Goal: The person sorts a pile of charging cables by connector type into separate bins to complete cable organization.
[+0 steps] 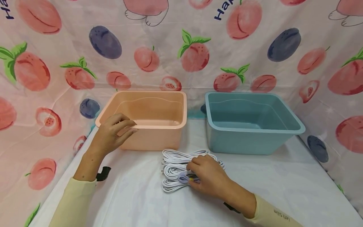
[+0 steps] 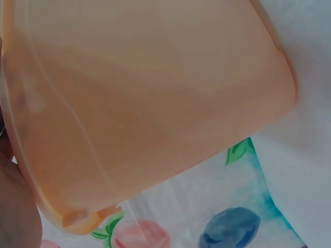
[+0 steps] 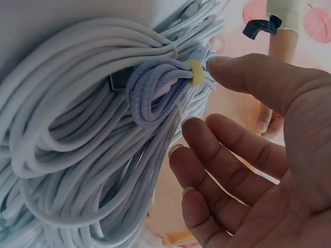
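Observation:
Bundles of coiled white cable (image 1: 173, 184) lie in a stack on the white cloth, below the gap between two bins. On top sits a smaller purple cable coil (image 3: 155, 93), bound with a yellow tie (image 3: 196, 73). Over the right part of the stack is my right hand (image 1: 211, 176); its thumb tip is right at the yellow tie, the fingers bent loosely with a gap to the thumb. Whether the thumb touches the tie I cannot tell. My left hand (image 1: 112, 134) is at the front left rim of the peach bin (image 1: 153, 138), fingers loosely bent over it.
To the right stands a teal bin (image 1: 241, 142), with its inside bare where visible. A fruit-print cloth (image 1: 170, 41) hangs behind and along the sides. White cloth (image 1: 136, 189) covers the table in front of the bins.

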`<state>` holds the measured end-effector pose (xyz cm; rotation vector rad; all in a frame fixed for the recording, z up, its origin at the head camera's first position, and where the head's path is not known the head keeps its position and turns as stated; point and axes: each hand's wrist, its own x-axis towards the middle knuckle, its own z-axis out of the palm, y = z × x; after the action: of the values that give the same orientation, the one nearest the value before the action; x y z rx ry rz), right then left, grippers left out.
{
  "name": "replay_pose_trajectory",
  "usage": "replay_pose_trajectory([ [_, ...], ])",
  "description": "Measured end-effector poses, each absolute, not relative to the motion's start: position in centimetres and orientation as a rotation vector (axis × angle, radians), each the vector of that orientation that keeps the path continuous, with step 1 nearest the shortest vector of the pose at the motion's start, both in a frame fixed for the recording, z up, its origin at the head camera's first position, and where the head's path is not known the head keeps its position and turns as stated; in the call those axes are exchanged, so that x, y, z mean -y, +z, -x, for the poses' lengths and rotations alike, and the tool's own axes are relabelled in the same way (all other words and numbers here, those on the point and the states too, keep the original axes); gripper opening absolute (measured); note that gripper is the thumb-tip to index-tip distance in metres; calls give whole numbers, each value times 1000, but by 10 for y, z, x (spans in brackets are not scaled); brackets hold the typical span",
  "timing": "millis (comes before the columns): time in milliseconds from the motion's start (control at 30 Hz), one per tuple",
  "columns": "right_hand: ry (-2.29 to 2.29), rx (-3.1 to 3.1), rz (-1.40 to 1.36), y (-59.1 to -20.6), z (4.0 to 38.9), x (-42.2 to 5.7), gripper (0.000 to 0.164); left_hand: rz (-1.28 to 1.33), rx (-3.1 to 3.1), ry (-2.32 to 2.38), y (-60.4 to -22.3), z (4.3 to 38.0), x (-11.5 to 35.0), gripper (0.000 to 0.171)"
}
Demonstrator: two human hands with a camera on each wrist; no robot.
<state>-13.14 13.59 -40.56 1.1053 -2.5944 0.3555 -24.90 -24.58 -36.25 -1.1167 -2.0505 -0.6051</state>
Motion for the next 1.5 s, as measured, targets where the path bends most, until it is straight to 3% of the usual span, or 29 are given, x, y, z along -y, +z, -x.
replay_pose_trajectory([
  [867, 261, 2557, -1154, -419, 128, -130, 33, 1112, 2058, -587, -363, 249, 245, 35],
  [1500, 389, 2520, -1126, -405, 129, -133, 27, 1109, 2047, -595, -363, 251, 246, 39],
])
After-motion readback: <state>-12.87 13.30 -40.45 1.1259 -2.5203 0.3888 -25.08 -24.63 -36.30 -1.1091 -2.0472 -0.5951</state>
